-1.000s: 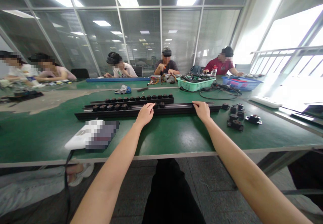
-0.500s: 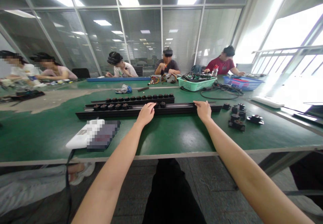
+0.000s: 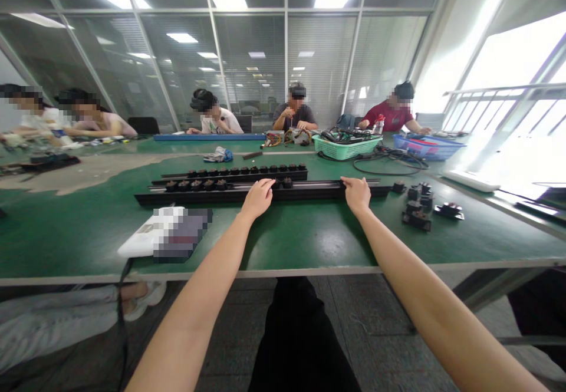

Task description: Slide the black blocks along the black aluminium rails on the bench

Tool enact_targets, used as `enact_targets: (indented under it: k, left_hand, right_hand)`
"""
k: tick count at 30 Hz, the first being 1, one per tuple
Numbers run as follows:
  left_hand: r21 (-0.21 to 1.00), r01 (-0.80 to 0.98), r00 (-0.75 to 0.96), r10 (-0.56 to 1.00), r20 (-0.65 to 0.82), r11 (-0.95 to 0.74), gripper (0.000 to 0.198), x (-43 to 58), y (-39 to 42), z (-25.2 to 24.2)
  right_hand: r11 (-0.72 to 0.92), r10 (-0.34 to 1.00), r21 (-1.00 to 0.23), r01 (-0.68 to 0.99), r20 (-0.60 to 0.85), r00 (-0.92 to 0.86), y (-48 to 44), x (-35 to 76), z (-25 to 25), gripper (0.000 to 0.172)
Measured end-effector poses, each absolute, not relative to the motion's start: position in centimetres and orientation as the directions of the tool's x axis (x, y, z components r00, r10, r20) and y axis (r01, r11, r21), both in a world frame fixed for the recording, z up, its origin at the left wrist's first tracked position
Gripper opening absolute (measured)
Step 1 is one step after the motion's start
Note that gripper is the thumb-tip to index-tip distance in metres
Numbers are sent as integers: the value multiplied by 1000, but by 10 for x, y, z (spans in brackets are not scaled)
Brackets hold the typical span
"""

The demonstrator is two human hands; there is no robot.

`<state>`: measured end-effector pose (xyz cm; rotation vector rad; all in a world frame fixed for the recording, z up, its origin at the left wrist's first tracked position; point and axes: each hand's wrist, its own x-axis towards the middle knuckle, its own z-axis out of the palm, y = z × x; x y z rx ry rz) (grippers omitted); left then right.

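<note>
A long black rail (image 3: pixel 207 197) lies across the table before me, with several small round-topped black modules (image 3: pixel 209 184) set in a row along its channel. My left hand (image 3: pixel 257 197) is closed at the middle of the rail, its fingertips on a black module (image 3: pixel 276 184) that they partly cover. Just right of those fingertips another module (image 3: pixel 287 183) sits in the channel. Farther right, my right hand (image 3: pixel 357 194) pinches the rail with bent fingers. Its thumb is largely hidden. Behind lies a second black rail (image 3: pixel 247 175), filled with similar modules.
Loose black modules (image 3: pixel 415 220) lie right of the rail. A white-and-dark pouch-like item (image 3: pixel 145 239) is at front left. Farther back stand a green basket (image 3: pixel 349 149) of cables and a blue basket (image 3: pixel 435 147). Several people sit across the table.
Both hands keep nearly the same place and grip on the rail. The whole view has shifted slightly; no module has visibly moved along the channel.
</note>
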<state>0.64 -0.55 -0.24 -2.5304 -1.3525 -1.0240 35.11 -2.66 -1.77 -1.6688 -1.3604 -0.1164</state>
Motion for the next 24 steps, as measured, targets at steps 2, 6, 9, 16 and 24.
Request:
enact_targets:
  k: [2, 6, 9, 16, 24]
  left_hand:
    - [216, 768, 378, 700, 606, -603, 45, 6, -5, -3]
    - [217, 766, 379, 697, 609, -605, 45, 5, -5, -4]
    - [218, 763, 381, 696, 608, -609, 45, 5, -5, -4]
    - [223, 771, 377, 710, 595, -596, 45, 6, -7, -2]
    - [224, 765, 377, 702, 604, -604, 46, 6, -6, -3]
  right_hand:
    - [40, 714, -591, 806, 582, 391, -26, 350, -18, 44]
    - [40, 721, -515, 856, 608, 332, -23, 352, -20, 45]
    - [82, 722, -447, 891, 643, 256, -21, 357, -23, 41]
    - [70, 704, -504, 861, 636, 315, -18, 359, -25, 35]
    - [35, 682, -509, 860, 641, 352, -13, 351, -23, 37]
